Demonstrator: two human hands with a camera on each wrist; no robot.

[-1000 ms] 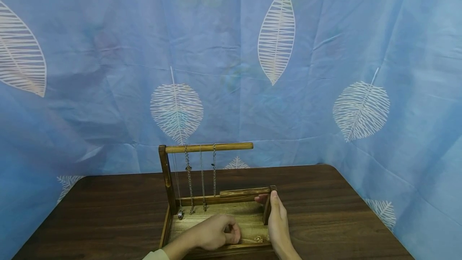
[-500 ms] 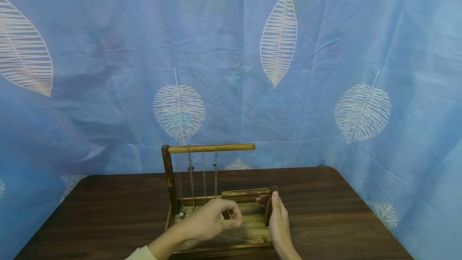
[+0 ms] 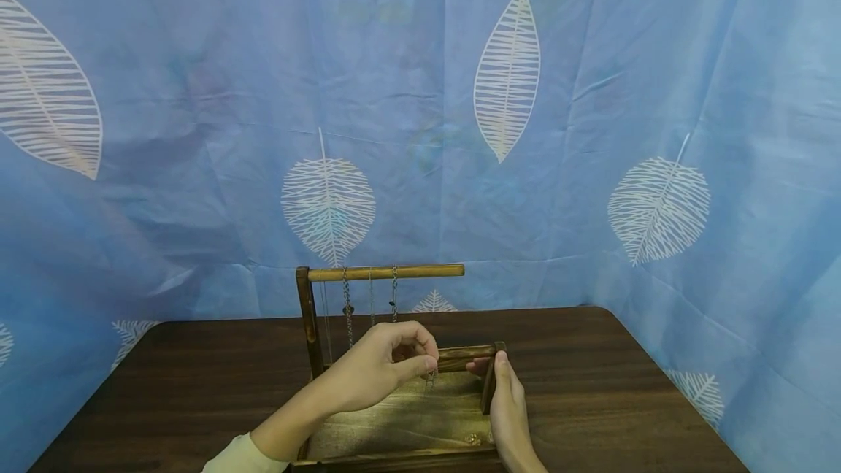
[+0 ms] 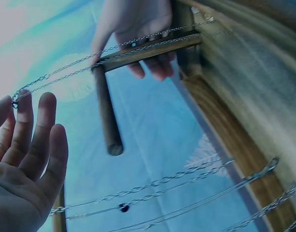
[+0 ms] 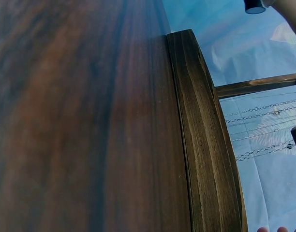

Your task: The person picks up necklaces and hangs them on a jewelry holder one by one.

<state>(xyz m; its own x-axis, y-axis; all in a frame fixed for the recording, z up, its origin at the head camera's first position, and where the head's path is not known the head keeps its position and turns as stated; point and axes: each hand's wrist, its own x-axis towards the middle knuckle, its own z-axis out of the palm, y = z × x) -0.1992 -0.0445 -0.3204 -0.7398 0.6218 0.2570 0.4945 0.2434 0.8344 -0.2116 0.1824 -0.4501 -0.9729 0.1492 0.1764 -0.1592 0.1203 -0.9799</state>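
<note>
1. Lower centre, head view: the left hand (image 3: 377,371), nearer, pinches a silver chain (image 3: 431,379) between thumb and finger; it hangs downward.
2. Right of it, the right hand (image 3: 509,407) grips a short wooden post (image 3: 488,388).

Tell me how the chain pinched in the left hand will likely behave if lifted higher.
The chain is probably floppy, as it is finely linked. It looks light, since the left hand holds it by a fingertip pinch. It could tangle, as it runs doubled.
</note>
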